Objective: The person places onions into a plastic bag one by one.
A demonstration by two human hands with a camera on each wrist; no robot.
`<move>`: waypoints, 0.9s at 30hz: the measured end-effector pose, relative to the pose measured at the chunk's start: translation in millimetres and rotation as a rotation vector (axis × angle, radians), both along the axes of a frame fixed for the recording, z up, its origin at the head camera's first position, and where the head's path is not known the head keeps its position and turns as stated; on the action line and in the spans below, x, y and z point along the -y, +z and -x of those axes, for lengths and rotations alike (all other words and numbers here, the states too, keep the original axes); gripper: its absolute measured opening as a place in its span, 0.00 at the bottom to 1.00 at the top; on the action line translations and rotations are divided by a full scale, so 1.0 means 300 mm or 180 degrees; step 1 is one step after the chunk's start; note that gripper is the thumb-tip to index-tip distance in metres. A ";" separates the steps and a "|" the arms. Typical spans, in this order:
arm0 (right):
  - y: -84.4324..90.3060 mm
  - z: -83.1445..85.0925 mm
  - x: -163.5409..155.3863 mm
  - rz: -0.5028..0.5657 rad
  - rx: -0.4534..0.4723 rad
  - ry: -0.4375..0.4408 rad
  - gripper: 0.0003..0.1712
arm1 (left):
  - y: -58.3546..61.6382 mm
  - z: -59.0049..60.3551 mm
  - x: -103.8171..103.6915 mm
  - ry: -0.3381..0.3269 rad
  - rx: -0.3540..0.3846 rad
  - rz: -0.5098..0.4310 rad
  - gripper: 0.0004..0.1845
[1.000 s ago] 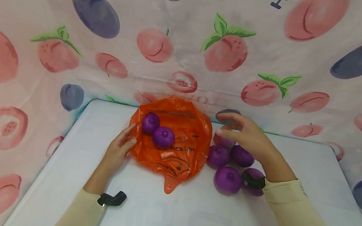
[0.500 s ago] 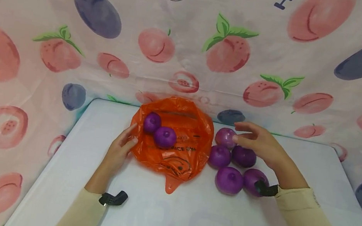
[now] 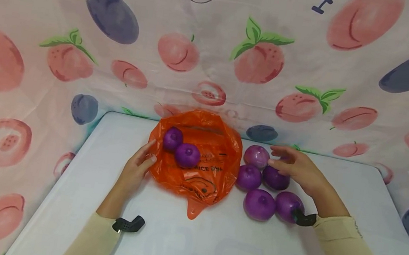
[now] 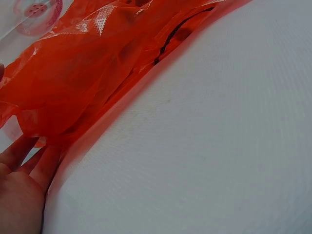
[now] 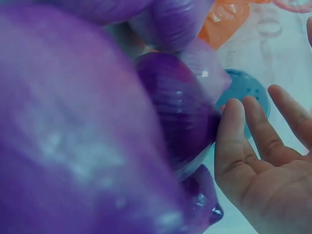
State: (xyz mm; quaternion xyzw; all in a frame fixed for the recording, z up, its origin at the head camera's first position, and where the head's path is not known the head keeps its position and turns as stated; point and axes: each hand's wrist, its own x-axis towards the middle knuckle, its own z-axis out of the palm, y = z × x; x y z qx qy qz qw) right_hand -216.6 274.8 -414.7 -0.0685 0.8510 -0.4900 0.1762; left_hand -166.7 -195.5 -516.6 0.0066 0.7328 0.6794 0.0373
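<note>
An orange plastic bag (image 3: 200,184) lies spread with its mouth facing up, and two purple onions (image 3: 187,155) rest inside at its left. My left hand (image 3: 134,170) touches the bag's left edge with fairly straight fingers (image 4: 46,165), as the left wrist view also shows. To the right of the bag sits a cluster of several loose purple onions (image 3: 259,205). Beside this cluster, my right hand (image 3: 301,170) is extended with nothing in its grasp. Its fingers reach over the dark onion (image 5: 178,107); whether they touch it I cannot tell.
A white table (image 3: 186,248) carries everything. Behind it hangs a fruit-print cloth (image 3: 213,18), which also runs along the left and right sides. The loose onions stand close against the bag's right side.
My right hand has moved rightward and slightly nearer, away from the bag, uncovering the rearmost loose onion. The left hand stays at the bag's edge, and the bag looks unchanged.
</note>
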 end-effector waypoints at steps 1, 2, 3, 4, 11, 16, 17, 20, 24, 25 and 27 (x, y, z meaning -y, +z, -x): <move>-0.005 0.000 -0.003 0.0008 0.0008 -0.0011 0.38 | -0.001 0.000 0.000 -0.0004 -0.0001 -0.0002 0.30; -0.009 0.000 -0.005 0.0022 0.0015 -0.0022 0.38 | -0.002 0.001 0.001 -0.0002 -0.0006 0.0002 0.30; -0.013 0.000 -0.007 0.0039 0.0021 -0.0027 0.38 | -0.003 0.001 0.001 -0.0003 -0.0013 0.0012 0.30; -0.016 0.000 -0.009 0.0057 0.0025 -0.0029 0.37 | -0.004 0.002 0.001 0.0000 -0.0016 0.0016 0.30; -0.038 -0.001 -0.021 0.0116 0.0042 -0.0006 0.37 | -0.009 0.002 0.001 -0.0010 -0.0026 -0.0001 0.30; -0.047 -0.007 -0.033 0.0122 0.0046 0.0004 0.37 | -0.011 0.002 0.001 -0.0010 -0.0022 -0.0069 0.30; -0.049 -0.008 -0.035 0.0125 0.0053 -0.0013 0.37 | -0.011 0.001 0.001 -0.0008 -0.0021 -0.0078 0.30; -0.055 -0.010 -0.043 0.0151 0.0075 -0.0040 0.37 | -0.007 0.000 0.001 0.0001 -0.0022 -0.0070 0.30; -0.065 -0.013 -0.051 0.0173 0.0147 -0.0068 0.37 | -0.004 -0.002 -0.001 0.0001 -0.0022 -0.0106 0.30; -0.067 -0.014 -0.052 0.0167 0.0164 -0.0073 0.37 | -0.003 -0.003 -0.001 -0.0002 -0.0023 -0.0129 0.30; -0.073 -0.016 -0.054 0.0150 0.0186 -0.0081 0.37 | -0.003 -0.004 -0.002 -0.0006 -0.0023 -0.0168 0.30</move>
